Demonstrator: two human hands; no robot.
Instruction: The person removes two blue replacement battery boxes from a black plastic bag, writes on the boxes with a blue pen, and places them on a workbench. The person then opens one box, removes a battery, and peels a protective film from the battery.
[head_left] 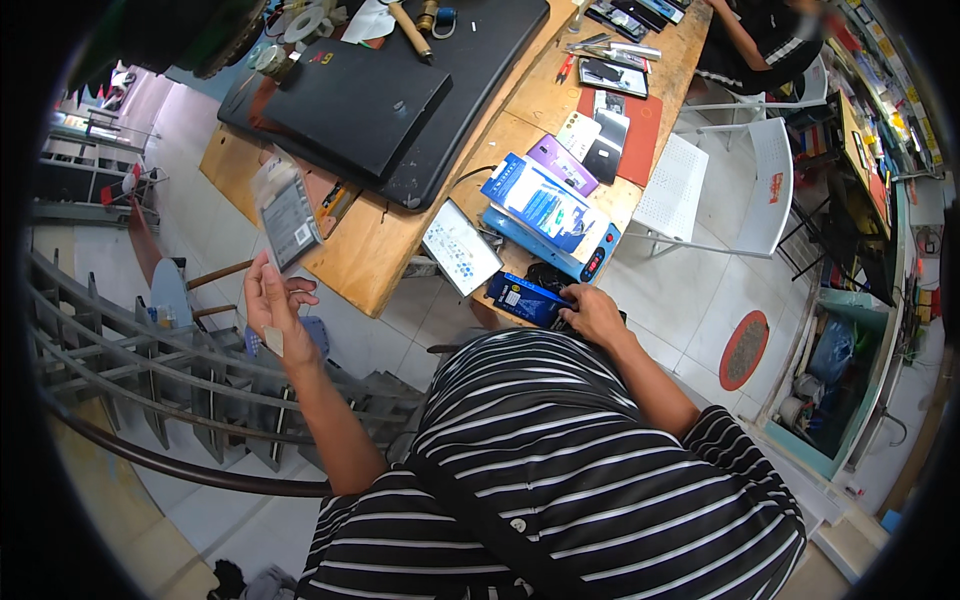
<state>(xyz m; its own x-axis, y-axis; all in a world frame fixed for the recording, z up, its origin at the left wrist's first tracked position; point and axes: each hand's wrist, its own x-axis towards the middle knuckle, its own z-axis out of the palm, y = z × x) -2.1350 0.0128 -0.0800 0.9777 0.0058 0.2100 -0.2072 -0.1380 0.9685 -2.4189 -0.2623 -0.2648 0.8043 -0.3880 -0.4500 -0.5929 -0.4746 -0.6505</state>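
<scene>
Left hand: it is at the left side of the view, palm turned inward, with some fingers bent; the left hand (283, 315) has its fingertips at the lower end of a clear plastic packet (290, 215). I cannot tell if they are clamped on it or only touch it.
Packet: it has a grey body with a white label, and it reaches over the left edge of the wooden tabletop (365, 262).
Right hand: the right hand (597, 316) is just in front of the person's body, fingers bent down at the right end of a blue printed box (527, 300); the fingertips are partly hidden, so I cannot tell how firmly they close.
Blue box: it lies at the near edge, beside some black items (547, 274).
Around the box: a white panel with small blue marks (462, 248) is to its left; beyond it stands a blue device with a red-lit display (598, 260), with a blue-and-white package (545, 205) over it.
Farther away: a purple flat box (562, 165) and a red-brown mat (642, 140).
Progress: in my judgement, both hands have reached their things; the packet seems closed, the box is not lifted clear, and what remains does not show.
</scene>
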